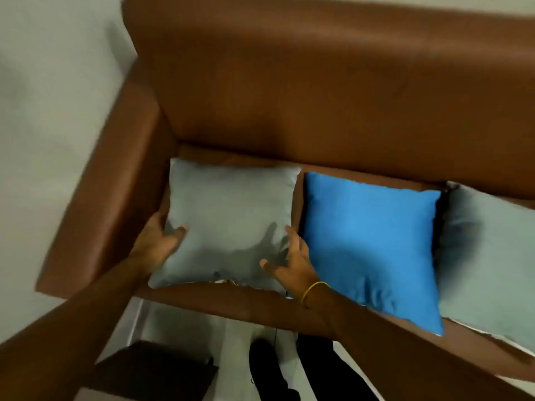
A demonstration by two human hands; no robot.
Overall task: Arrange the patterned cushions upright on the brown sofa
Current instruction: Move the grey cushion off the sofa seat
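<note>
Three cushions lie flat in a row on the seat of the brown sofa (318, 82), plain sides up. The left grey cushion (228, 215) sits against the left armrest; a strip of pattern shows under its near edge. My left hand (157, 241) grips its left near corner, thumb on top. My right hand (292, 261) rests on its right near corner with fingers spread, a yellow band on the wrist. The blue cushion (370, 241) lies in the middle. Another grey cushion (486, 261) is at the right, partly cut off by the frame.
The sofa's left armrest (107, 192) stands close beside my left hand. A pale wall runs behind and to the left. On the light floor before the sofa stand a dark low block (153, 371) and my dark-clad legs (289, 369).
</note>
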